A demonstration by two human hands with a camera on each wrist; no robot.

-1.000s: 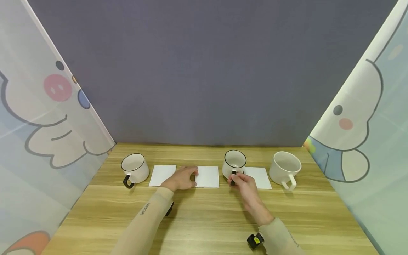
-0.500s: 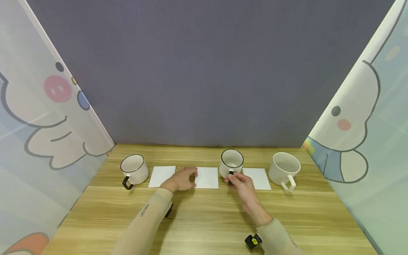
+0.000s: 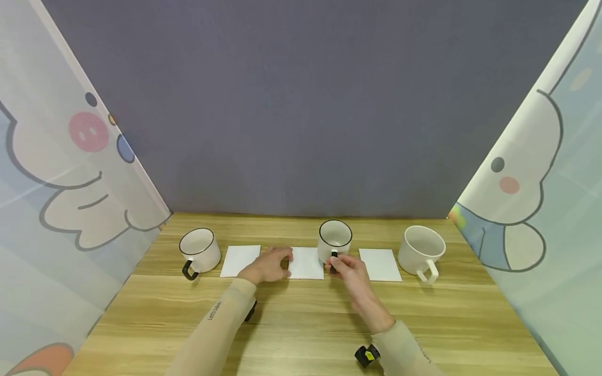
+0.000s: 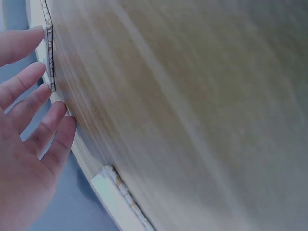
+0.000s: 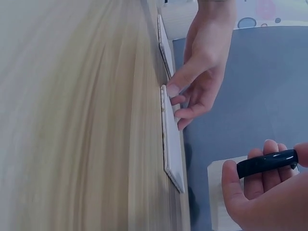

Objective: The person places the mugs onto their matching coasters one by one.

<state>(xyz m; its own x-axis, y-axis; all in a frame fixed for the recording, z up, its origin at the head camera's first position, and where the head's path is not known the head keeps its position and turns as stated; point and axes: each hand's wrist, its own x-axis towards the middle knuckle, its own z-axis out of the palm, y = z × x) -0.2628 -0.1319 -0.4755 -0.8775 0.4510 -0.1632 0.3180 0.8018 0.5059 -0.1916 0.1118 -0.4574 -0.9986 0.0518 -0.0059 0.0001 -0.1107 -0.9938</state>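
Observation:
My right hand pinches the black handle of a white enamel-style mug with a black rim. In the right wrist view the mug hangs above the table; from the head it overlaps the right part of the middle white square coaster. At that coaster's left edge is my left hand, thumb and index fingertips right at the edge, the other fingers loosely extended in the left wrist view. Two more white square coasters, a left one partly behind my left hand and a right one, lie in the same row.
Another black-rimmed white mug with a black handle stands at the left end. An all-white mug is at the right end. Behind the wooden table rises a grey panel, with cartoon-printed curtains on both sides.
My right hand has carried the mug leftward, from between the right and middle coasters to over the right part of the middle one. The left hand has stayed at its place.

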